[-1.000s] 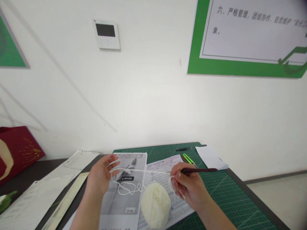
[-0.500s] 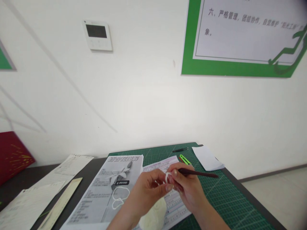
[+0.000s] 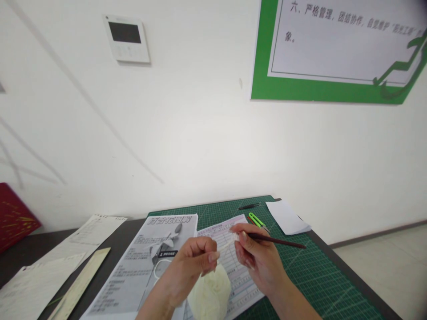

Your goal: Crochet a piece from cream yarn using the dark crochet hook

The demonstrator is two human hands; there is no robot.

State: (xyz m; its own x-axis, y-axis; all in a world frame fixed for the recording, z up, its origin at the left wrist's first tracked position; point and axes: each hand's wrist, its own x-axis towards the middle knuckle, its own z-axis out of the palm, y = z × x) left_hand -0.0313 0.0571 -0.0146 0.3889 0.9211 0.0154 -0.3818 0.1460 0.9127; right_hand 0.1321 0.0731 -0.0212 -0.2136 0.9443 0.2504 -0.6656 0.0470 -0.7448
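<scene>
My right hand (image 3: 262, 262) is closed round a dark brown crochet hook (image 3: 283, 242), whose handle sticks out to the right. White yarn (image 3: 227, 245) shows at its fingertips, and the hook's tip is hidden there. A strand runs from there toward my left hand (image 3: 196, 262), which is closed in a pinch on the yarn. Just below and between both hands sits a cream yarn ball (image 3: 211, 295). A loop of yarn (image 3: 162, 268) lies on the printed sheet (image 3: 130, 266) left of my left wrist.
A green cutting mat (image 3: 310, 275) covers much of the dark table. On it lie a lined sheet (image 3: 238, 275), a green cutter (image 3: 256, 220), a black pen-like tool (image 3: 248, 206) and white paper (image 3: 287, 218). Further left are handwritten papers (image 3: 43, 275) and a pale strip (image 3: 83, 280).
My hands have moved apart: the left went left and slightly down, drawing the yarn strand out between them. More of the yarn ball shows. The camera view has shifted slightly.
</scene>
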